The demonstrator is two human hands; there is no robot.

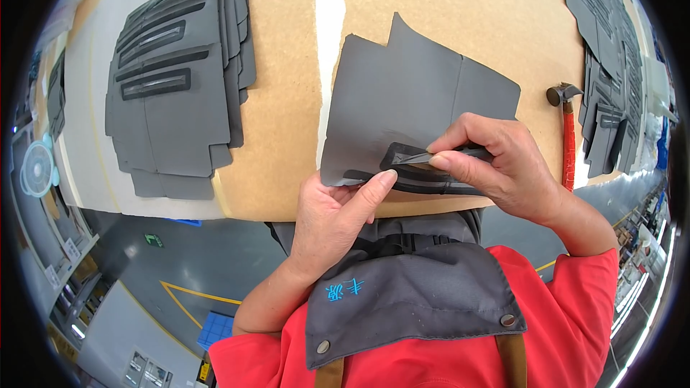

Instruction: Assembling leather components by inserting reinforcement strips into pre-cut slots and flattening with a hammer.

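1. Flat dark grey die-cut sheet lying on brown cardboard-topped table, at its near edge.
2. Left hand fingers unclenched, thumb pinning sheet edge.
3. Right hand pinching narrow black strip; best pressed slowly, aligned with slot.

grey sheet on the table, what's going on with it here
A person in a red shirt and grey apron works on a flat grey cut sheet lying on a brown table. The left hand pins its near edge with the thumb, while the right hand pinches a thin dark strip at a slot in the sheet. A stack of similar grey sheets lies to the left, more at the right edge, and a red-handled hammer lies beside the right hand.
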